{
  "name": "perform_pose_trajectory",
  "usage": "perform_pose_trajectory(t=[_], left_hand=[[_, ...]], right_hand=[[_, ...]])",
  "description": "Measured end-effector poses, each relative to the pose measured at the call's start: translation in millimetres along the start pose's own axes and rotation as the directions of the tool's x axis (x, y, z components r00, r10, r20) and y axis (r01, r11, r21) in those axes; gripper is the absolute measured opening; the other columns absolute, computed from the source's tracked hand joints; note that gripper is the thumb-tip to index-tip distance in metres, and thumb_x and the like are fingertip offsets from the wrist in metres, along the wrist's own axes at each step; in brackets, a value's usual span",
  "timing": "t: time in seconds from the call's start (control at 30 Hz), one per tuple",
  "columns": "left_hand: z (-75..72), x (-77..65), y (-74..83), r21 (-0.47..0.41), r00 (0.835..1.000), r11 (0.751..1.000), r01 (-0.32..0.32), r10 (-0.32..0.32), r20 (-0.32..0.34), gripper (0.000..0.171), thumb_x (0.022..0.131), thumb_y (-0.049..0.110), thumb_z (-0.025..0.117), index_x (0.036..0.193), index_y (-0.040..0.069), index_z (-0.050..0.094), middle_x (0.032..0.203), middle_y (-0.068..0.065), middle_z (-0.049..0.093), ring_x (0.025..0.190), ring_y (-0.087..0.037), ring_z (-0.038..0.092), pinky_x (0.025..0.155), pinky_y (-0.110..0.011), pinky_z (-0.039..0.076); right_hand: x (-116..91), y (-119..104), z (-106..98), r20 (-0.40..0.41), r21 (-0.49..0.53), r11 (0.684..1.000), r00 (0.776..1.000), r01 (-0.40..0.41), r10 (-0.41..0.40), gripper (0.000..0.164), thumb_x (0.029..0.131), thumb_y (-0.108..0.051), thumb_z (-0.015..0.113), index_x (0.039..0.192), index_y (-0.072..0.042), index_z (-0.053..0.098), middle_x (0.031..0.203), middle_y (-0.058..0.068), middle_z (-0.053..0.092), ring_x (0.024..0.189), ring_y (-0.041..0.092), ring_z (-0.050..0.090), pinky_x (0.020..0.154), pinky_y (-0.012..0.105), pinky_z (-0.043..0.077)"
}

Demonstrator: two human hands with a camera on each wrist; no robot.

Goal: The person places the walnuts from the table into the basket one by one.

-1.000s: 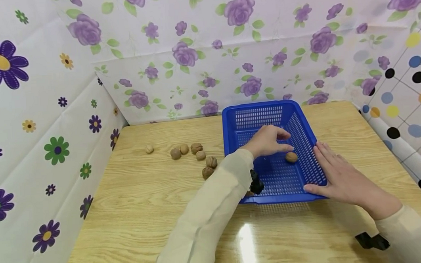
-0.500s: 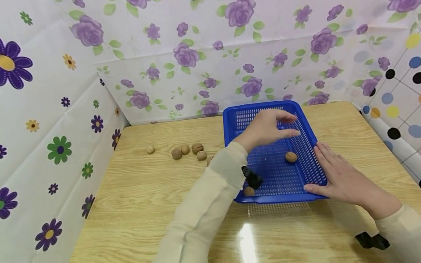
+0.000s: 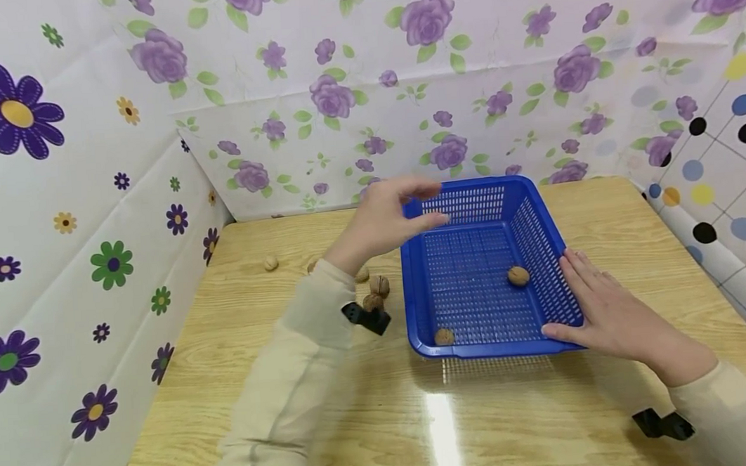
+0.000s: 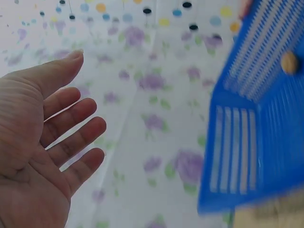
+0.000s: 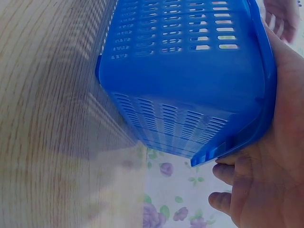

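Observation:
My left hand [image 3: 385,222] is in the air by the basket's far left corner, thumb and fingers apart with nothing between them. The left wrist view shows its bare palm [image 4: 35,142]. My right hand [image 3: 611,312] rests on the near right corner of the blue plastic basket [image 3: 474,350], fingers extended along the right rim, thumb on the near rim. In the right wrist view that hand [image 5: 270,175] lies against the basket wall [image 5: 180,80]. Inside the basket lie one walnut [image 3: 518,276] by the right wall and another walnut [image 3: 444,337] in the near left corner.
Left of the basket, several walnuts lie on the wooden table [image 3: 240,352], some partly hidden behind my left wrist. Among them are a walnut [image 3: 379,285] near the basket and a lone walnut [image 3: 270,263] farther left. A flowered cloth [image 3: 316,123] hangs behind the table.
My left hand has risen from inside the basket and moved left over its rim, uncovering the near left walnut. The right hand stays on the basket corner.

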State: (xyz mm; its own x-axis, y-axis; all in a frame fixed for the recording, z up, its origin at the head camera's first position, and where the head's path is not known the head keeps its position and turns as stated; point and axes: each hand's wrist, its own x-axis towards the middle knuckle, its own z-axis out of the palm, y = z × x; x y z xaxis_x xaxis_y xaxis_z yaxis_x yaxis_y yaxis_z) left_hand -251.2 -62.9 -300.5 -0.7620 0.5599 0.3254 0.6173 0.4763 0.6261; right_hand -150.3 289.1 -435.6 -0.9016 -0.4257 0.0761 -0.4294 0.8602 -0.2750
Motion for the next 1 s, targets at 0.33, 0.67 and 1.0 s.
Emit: perform_pose_trajectory(t=[0.33, 0.67, 1.0], left_hand=[[-9.6, -71.4, -76.9, 0.050, 0.974, 0.974, 0.222, -0.220, -0.056, 0.044, 0.087, 0.036, 0.072, 0.124, 0.012, 0.065, 0.119, -0.001, 0.065, 0.107, -0.015, 0.058, 0.097, -0.040, 0.045], [18.5, -128.2, -137.9, 0.042, 0.919, 0.918, 0.395, -0.395, -0.008, 0.044, 0.086, 0.039, 0.073, 0.121, 0.013, 0.067, 0.117, -0.003, 0.066, 0.108, -0.019, 0.058, 0.091, -0.044, 0.048], [44.7, -136.6, -152.9, 0.088, 0.899, 0.897, 0.433, -0.438, 0.036, 0.052, 0.080, 0.040, 0.078, 0.120, 0.008, 0.066, 0.116, -0.003, 0.065, 0.109, -0.020, 0.059, 0.093, -0.040, 0.049]], right_hand=[[1.5, 0.6, -0.7, -0.003, -0.008, 1.000, 1.000, 0.000, 0.000, 0.112, 0.083, -0.061, 0.065, 0.152, 0.005, 0.005, 0.158, 0.023, -0.001, 0.145, 0.038, 0.000, 0.108, 0.066, 0.016], [0.5, 0.9, -0.4, 0.014, -0.001, 1.000, 1.000, -0.006, 0.006, 0.113, 0.083, -0.062, 0.063, 0.152, 0.005, 0.003, 0.158, 0.022, -0.003, 0.145, 0.037, -0.003, 0.110, 0.064, 0.011], [-0.2, 1.4, -0.5, 0.032, -0.014, 0.999, 0.999, -0.031, 0.031, 0.114, 0.083, -0.065, 0.061, 0.152, 0.004, 0.000, 0.158, 0.020, -0.006, 0.145, 0.037, -0.006, 0.110, 0.065, 0.009]])
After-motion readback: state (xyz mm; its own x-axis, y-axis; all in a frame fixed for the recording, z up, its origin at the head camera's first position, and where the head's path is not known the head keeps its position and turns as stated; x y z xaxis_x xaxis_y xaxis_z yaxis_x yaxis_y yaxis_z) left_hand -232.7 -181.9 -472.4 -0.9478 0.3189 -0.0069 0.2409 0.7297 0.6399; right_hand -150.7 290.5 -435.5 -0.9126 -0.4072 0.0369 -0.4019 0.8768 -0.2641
